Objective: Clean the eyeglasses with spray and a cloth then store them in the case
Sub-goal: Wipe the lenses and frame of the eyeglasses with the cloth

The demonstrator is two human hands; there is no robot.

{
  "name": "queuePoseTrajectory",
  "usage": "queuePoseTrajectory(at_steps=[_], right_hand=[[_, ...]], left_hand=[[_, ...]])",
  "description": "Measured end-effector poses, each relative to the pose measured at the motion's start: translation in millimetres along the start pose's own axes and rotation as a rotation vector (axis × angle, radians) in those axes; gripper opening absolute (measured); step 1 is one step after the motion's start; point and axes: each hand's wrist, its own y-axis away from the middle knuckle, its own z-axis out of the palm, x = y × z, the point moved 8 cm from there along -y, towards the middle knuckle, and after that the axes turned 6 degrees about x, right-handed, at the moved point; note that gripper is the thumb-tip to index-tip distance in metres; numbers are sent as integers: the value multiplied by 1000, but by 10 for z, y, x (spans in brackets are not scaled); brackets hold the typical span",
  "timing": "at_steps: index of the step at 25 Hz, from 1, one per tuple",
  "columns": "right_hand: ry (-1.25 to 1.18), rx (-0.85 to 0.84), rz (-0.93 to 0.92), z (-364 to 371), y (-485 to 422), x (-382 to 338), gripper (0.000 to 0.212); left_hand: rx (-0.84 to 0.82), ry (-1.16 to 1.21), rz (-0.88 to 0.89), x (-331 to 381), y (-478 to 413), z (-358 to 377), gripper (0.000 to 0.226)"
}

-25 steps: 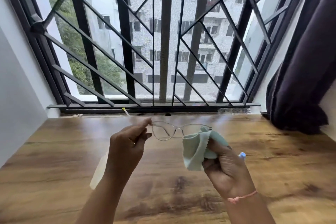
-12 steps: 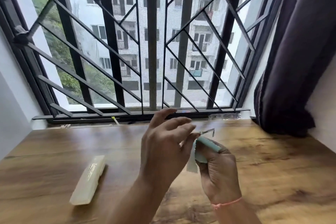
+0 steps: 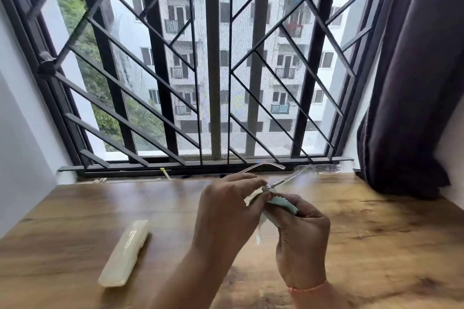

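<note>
The left grip (image 3: 226, 211) pinches the eyeglasses (image 3: 266, 166), which poke up past it. The right grip (image 3: 302, 238) holds the cloth (image 3: 285, 204) right under them. The case (image 3: 125, 253) lies apart on the bench (image 3: 75, 208).

My left hand (image 3: 226, 211) pinches the glasses (image 3: 288, 178) and my right hand (image 3: 301, 238) grips the cloth (image 3: 282, 204), touching each other above the table (image 3: 75, 208). From them, the case (image 3: 124, 253) lies flat on the wood at 8 o'clock, well apart, in the way there. Window bars (image 3: 213, 83) close off 12 o'clock. The dark curtain (image 3: 414, 83) hangs at 2 o'clock and a white wall (image 3: 20, 133) stands at 9. Bare wood gives room at 3 and 10 o'clock.
</note>
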Motion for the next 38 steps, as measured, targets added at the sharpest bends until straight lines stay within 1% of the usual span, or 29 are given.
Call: queuePoseTrajectory(at_steps=[3, 5, 6, 9, 12, 15, 17, 18, 20, 22, 24, 25, 27, 29, 30, 32, 34, 35, 38], right_hand=[[63, -10, -84, -9, 22, -73, 28], [137, -60, -155, 50, 70, -149, 25], [154, -68, -168, 66, 83, -164, 28], [120, -69, -108, 80, 102, -156, 31], [235, -61, -188, 15, 82, -214, 38], [326, -62, -349, -16, 104, -383, 30], [332, -9, -464, -83, 107, -549, 31], [318, 26, -527, -125, 106, -660, 32], [321, 44, -710, -156, 150, -891, 23], [384, -44, -914, -36, 294, -1022, 17], [504, -224, -1060, 187, 461, -964, 11], [580, -312, -1097, 281, 513, -891, 11], [695, -434, -1111, 351, 512, -768, 18], [759, -500, -1129, 358, 460, -725, 29], [771, -517, -1140, 357, 443, -721, 30], [729, -495, -1143, 336, 409, -748, 20], [696, -454, -1138, 331, 390, -753, 16], [699, -440, -1130, 334, 380, -730, 17], [734, -427, -1127, 322, 350, -631, 17]], left_hand=[[38, 22, 10, 20, 16, -73, 13], [84, 47, 35, 33, 41, -151, 12], [105, 62, 45, 37, 55, -193, 14], [133, 80, 53, 37, 92, -295, 19], [141, 95, 30, 27, 130, -345, 21], [190, 128, -31, -45, 163, -414, 21], [226, 146, -75, -112, 167, -475, 23], [232, 148, -81, -134, 162, -501, 24], [195, 130, -32, -121, 145, -508, 22], [116, 130, 68, -45, 144, -453, 17], [53, 157, 157, 27, 165, -410, 15], [33, 172, 190, 54, 175, -401, 15], [21, 191, 222, 64, 182, -418, 21], [39, 209, 215, 38, 180, -452, 27], [37, 218, 208, 27, 179, -454, 26], [16, 224, 214, 34, 178, -423, 20], [-29, 182, 256, 49, 170, -374, 17], [-71, 119, 303, 64, 157, -339, 16], [-137, -218, 490, 103, 116, -234, 13]])
